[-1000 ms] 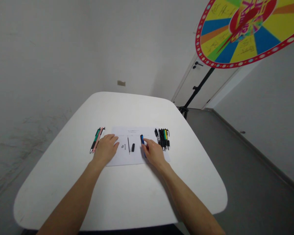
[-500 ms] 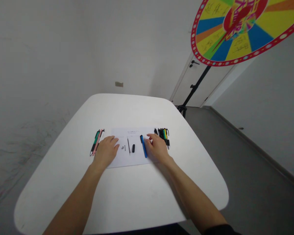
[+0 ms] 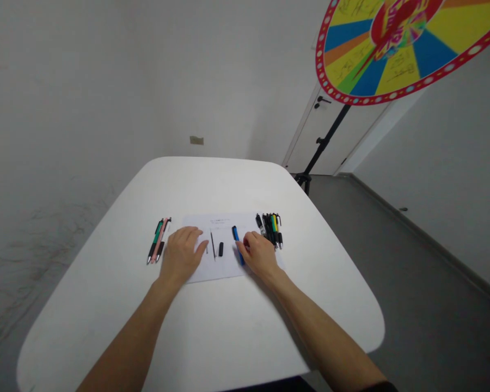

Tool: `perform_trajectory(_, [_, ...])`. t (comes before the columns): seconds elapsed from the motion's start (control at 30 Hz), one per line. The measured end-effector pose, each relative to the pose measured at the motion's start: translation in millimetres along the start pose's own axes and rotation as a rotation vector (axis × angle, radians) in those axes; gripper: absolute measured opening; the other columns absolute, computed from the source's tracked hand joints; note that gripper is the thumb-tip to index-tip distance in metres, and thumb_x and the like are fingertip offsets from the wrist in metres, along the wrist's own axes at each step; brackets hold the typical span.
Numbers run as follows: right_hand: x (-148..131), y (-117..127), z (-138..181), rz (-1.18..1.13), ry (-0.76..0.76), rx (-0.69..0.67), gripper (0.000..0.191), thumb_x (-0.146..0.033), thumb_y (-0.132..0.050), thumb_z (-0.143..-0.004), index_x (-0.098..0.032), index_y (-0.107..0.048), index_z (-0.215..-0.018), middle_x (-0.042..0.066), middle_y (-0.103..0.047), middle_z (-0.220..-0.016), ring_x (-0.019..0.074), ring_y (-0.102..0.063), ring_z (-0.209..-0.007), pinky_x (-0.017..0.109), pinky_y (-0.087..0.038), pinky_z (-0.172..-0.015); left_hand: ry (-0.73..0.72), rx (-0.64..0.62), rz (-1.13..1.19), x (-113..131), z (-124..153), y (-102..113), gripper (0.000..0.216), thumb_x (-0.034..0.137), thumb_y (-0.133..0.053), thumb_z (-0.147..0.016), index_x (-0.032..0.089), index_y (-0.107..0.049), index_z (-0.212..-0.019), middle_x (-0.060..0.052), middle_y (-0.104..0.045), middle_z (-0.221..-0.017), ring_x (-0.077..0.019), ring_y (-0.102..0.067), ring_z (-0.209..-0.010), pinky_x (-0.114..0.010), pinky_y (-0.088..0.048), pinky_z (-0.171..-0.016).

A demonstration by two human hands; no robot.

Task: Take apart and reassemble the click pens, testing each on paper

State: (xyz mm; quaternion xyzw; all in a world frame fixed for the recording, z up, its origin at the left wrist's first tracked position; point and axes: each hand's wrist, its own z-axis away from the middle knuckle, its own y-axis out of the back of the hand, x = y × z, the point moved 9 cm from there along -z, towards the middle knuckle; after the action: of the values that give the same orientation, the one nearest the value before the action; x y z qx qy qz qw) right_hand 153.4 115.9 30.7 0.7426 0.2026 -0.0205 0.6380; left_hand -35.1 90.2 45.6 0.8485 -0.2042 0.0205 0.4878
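Observation:
My left hand (image 3: 183, 251) lies palm down at the left side of a white printed sheet (image 3: 208, 275), fingers stretched and thumb out, holding nothing. By its thumb are a small metal part, partly covered, a thin dark pen refill (image 3: 213, 246) and a short black pen cap or barrel piece (image 3: 221, 249). On the sheet's right side my right hand (image 3: 260, 252) has curled fingers, with its thumb across a blue pen (image 3: 234, 234). The pen lies on the paper between thumb and index finger; the exact contact is hard to see.
Green, pink and black-and-white pens (image 3: 159, 239) lie left of my left hand. Several mostly black pens (image 3: 271, 228) lie beyond my right hand. All rest on a white table (image 3: 212, 185). A coloured prize wheel (image 3: 392, 49) on a black stand is at the upper right.
My left hand has slid right, covering some small metal parts and uncovering more of the left pens. My right hand has curled its fingers and brought its thumb onto the blue pen.

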Motion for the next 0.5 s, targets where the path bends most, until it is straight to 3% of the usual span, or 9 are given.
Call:
perform_trajectory(0.2, [-1, -8, 1, 0.084, -0.023, -0.111, 0.034, -0.047, -0.05, -0.092, -0.018, -0.065, -0.083, 0.008, -0.069, -0.085, 0.0193, -0.063, -0.076, 0.028, -0.036, -0.064, -0.154, -0.087, -0.086, 54, -4, -18, 0.025, 0.04, -0.062, -0.084, 0.017, -0.066, -0.095, -0.014, -0.065, -0.119, -0.0346, -0.051, -0.12, -0.055, -0.034, -0.104])
perform_trajectory(0.5, [-3, -10, -1, 0.124, -0.02, -0.135, 0.031, -0.041, -0.047, -0.093, -0.016, -0.066, -0.087, 0.011, -0.072, -0.088, 0.0217, -0.067, -0.078, 0.029, -0.038, -0.062, -0.142, -0.108, -0.104, 60, -7, -28, 0.021, 0.032, -0.063, -0.082, 0.015, -0.067, -0.095, -0.016, -0.066, -0.116, -0.0345, -0.052, -0.118, -0.056, -0.035, -0.104])
